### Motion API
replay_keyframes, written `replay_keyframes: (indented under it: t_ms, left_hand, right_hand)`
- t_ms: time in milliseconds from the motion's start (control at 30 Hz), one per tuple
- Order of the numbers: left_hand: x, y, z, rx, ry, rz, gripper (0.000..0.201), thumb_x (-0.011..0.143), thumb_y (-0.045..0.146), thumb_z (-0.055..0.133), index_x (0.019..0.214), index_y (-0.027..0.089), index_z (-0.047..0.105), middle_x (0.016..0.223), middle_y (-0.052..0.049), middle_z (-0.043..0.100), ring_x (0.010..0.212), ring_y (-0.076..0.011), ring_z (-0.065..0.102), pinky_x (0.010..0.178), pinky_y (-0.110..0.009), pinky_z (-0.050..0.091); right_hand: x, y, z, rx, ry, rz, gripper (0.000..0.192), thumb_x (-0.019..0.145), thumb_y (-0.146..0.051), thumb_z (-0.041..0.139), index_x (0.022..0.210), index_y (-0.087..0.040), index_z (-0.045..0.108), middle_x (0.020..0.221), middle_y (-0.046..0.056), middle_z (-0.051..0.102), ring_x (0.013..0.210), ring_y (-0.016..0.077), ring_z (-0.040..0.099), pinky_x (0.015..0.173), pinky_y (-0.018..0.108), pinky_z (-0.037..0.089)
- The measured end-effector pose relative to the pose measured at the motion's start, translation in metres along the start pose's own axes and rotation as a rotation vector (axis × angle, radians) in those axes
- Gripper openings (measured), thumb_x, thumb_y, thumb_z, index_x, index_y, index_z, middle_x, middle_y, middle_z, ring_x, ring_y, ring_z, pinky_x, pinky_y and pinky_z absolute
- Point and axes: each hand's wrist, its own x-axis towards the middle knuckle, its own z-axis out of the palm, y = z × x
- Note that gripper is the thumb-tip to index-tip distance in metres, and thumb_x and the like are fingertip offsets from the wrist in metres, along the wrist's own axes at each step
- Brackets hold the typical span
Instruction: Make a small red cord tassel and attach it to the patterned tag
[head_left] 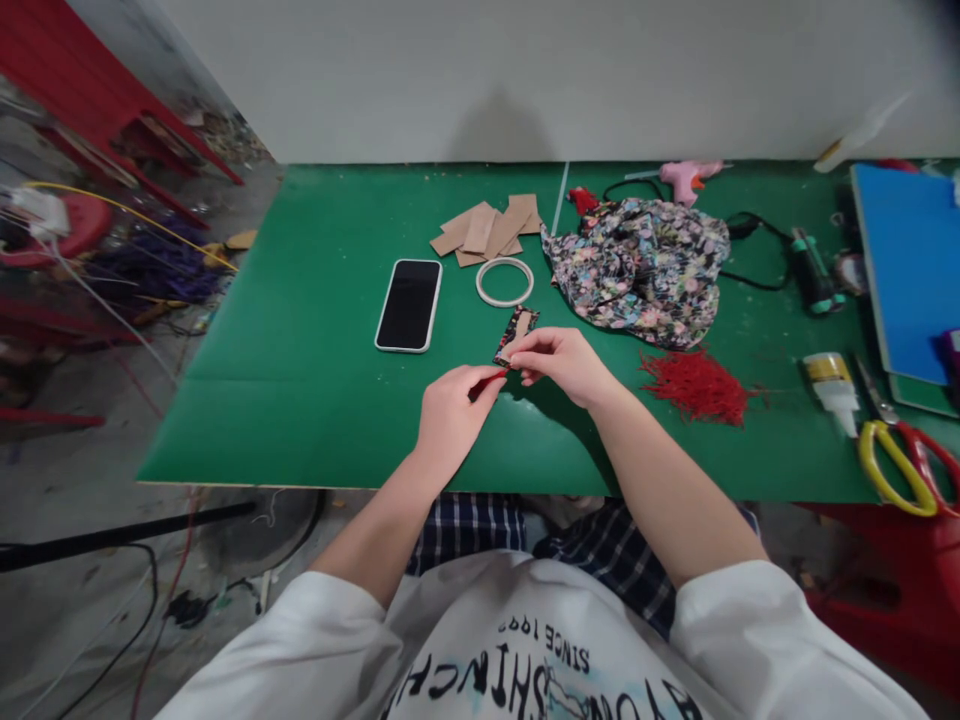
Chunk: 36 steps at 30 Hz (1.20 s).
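Over the green table, my right hand (559,362) pinches the lower end of a small strip of dark floral fabric (508,346) with a tan cardboard piece (523,325) lying on it. My left hand (456,410) is closed in a pinch on a thin red tassel (491,375), its tip meeting the strip's lower edge. How the two join is hidden by my fingertips. Just beyond the strip lies a white ring-shaped roll of tape (481,287). A loose pile of red tassels or threads (697,388) is to the right of my right hand.
Cardboard strips (472,228) and a phone (409,306) lie beyond my left hand. Bunched floral fabric (637,268) and a pink glue gun (682,182) are at back right. Scissors (896,470), a glue bottle (831,385), a green-black tool (814,272) and a blue board (911,270) sit at right.
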Motion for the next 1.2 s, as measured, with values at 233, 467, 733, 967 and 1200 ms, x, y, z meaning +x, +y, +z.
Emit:
replay_keyframes:
  t_ms: [233, 467, 733, 967, 1200]
  left_hand:
    - [-0.005, -0.004, 0.008, 0.151, -0.002, 0.007, 0.022, 0.085, 0.032, 0.052, 0.095, 0.02, 0.067, 0.08, -0.003, 0.067, 0.072, -0.0154, 0.058, 0.067, -0.025, 0.041]
    - [-0.009, -0.006, 0.019, 0.379, -0.102, 0.042, 0.029, 0.089, 0.033, 0.043, 0.105, 0.019, 0.063, 0.079, -0.005, 0.064, 0.073, -0.0181, 0.057, 0.063, -0.027, 0.037]
    - [-0.019, -0.003, 0.018, 0.555, -0.132, 0.055, 0.033, 0.091, 0.033, 0.036, 0.11, 0.019, 0.06, 0.077, -0.005, 0.06, 0.065, -0.0166, 0.054, 0.055, -0.028, 0.033]
    - [-0.033, -0.009, 0.009, 0.558, -0.114, 0.074, 0.034, 0.09, 0.035, 0.038, 0.107, 0.019, 0.062, 0.075, -0.005, 0.061, 0.066, -0.0167, 0.055, 0.058, -0.028, 0.036]
    - [-0.012, -0.017, 0.002, 0.404, -0.079, 0.236, 0.032, 0.087, 0.031, 0.044, 0.112, 0.018, 0.059, 0.107, -0.011, 0.059, 0.097, -0.0229, 0.054, 0.084, -0.035, 0.043]
  right_hand:
    - [0.004, 0.003, -0.003, 0.006, 0.01, 0.004, 0.021, 0.06, -0.027, 0.074, 0.076, -0.014, 0.068, 0.068, 0.002, 0.067, 0.056, 0.0075, 0.059, 0.058, 0.023, 0.054]
    - [0.017, 0.013, -0.009, -0.455, 0.099, -0.133, 0.013, 0.07, -0.03, 0.065, 0.073, -0.019, 0.07, 0.069, 0.001, 0.068, 0.056, 0.0098, 0.056, 0.055, 0.025, 0.047]
    - [0.031, 0.018, -0.006, -1.006, 0.188, -0.374, 0.013, 0.072, -0.033, 0.067, 0.066, -0.021, 0.07, 0.072, 0.002, 0.063, 0.077, 0.017, 0.055, 0.069, 0.029, 0.04]
    - [0.031, 0.023, -0.005, -1.043, 0.17, -0.394, 0.016, 0.074, -0.035, 0.065, 0.069, -0.021, 0.068, 0.074, 0.002, 0.063, 0.078, 0.0169, 0.053, 0.069, 0.028, 0.038]
    - [0.031, 0.026, -0.007, -1.07, 0.149, -0.44, 0.015, 0.077, -0.035, 0.062, 0.072, -0.021, 0.067, 0.079, 0.003, 0.064, 0.08, 0.0174, 0.054, 0.07, 0.029, 0.039]
